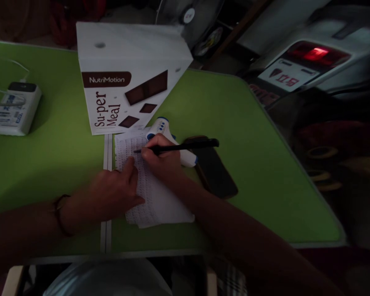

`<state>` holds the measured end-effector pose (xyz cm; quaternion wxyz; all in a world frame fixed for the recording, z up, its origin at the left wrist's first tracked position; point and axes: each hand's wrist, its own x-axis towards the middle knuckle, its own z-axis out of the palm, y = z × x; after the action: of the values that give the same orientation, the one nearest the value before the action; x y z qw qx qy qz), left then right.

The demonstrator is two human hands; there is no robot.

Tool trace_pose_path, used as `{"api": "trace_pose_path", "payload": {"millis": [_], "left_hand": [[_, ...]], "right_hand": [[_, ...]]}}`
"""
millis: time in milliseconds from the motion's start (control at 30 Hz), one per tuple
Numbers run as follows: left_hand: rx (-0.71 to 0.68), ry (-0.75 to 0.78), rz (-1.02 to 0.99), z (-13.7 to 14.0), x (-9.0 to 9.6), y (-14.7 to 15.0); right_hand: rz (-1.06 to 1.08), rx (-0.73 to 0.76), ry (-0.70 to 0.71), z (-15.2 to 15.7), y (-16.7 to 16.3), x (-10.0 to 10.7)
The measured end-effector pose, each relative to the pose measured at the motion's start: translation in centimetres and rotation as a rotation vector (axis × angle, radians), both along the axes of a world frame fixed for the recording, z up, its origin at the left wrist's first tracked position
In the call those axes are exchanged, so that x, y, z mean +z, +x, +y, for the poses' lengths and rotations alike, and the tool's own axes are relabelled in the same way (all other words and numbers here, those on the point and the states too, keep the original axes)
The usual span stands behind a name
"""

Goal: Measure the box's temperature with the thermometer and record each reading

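Note:
My right hand (165, 161) is closed around a black pen (200, 145). The pen's tip points left, at the upper part of a sheet of paper (168, 205) covered in rows of small writing. On the left side of that paper rests my left hand (106, 193), holding nothing, with index finger and thumb stretched out and the other fingers curled. The index fingertip is close to the pen tip. Just behind my right hand lies a white and blue gun-shaped thermometer (160, 125), partly hidden by the hand. A dark phone (218, 170) lies to its right.
A white NutriMotion box (111, 45) stands behind the paper on the green table (265, 181). At the left, a white power bank (17, 109) has a cable plugged in. Beyond the table's right edge is a white appliance (354, 47) with a red light. The room is dim.

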<state>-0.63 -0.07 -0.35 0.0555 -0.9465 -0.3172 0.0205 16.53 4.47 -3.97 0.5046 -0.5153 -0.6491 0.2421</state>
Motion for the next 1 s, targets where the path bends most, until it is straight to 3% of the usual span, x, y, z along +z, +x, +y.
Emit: {"api": "trace_pose_path", "payload": {"millis": [267,600,1000], "left_hand": [[-0.017,0.034,-0.026,0.12,-0.30,-0.14],[0.008,-0.050,0.017,0.15,0.29,0.13],[-0.047,0.038,-0.023,0.08,-0.13,-0.21]], "right_hand": [[0.035,-0.039,0.017,0.06,0.01,-0.30],[0.036,-0.036,0.078,0.07,0.00,-0.73],[0.044,0.037,0.036,-0.21,0.14,-0.30]]}}
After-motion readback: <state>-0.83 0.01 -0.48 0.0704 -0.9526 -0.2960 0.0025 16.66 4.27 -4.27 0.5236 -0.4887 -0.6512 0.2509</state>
